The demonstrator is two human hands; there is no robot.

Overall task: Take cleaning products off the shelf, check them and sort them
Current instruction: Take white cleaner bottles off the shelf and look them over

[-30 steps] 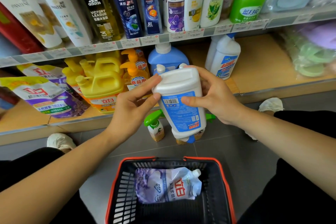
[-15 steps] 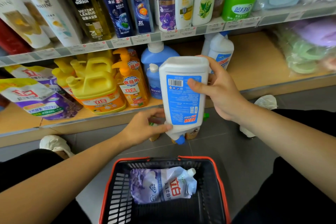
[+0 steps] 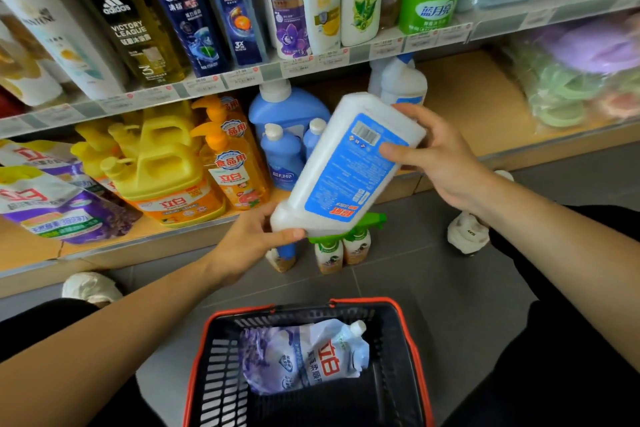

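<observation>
White bottle [image 3: 341, 166], blue label, inverted and tilted at frame centre: base gripped by right hand [image 3: 438, 158], neck end by left hand [image 3: 254, 239]. Refill pouch [image 3: 304, 355] lay in basket [image 3: 412, 350], lower centre.

Bright, even light falls from above, leaving a sheen on the glossy dark bottles [image 3: 166, 21] and only soft shade under the upper shelf [image 3: 242, 78], at the back of the lower shelf [image 3: 467, 90]. The wide lens bows the shelf edges and leans everything near the corners outward. Motion smears the small print on the white bottle [image 3: 346, 163] and the wrapped goods [image 3: 581, 55] at the right look soft and hazy, while the pouch [image 3: 311, 354] in the basket [image 3: 394, 333] reads sharp.
</observation>
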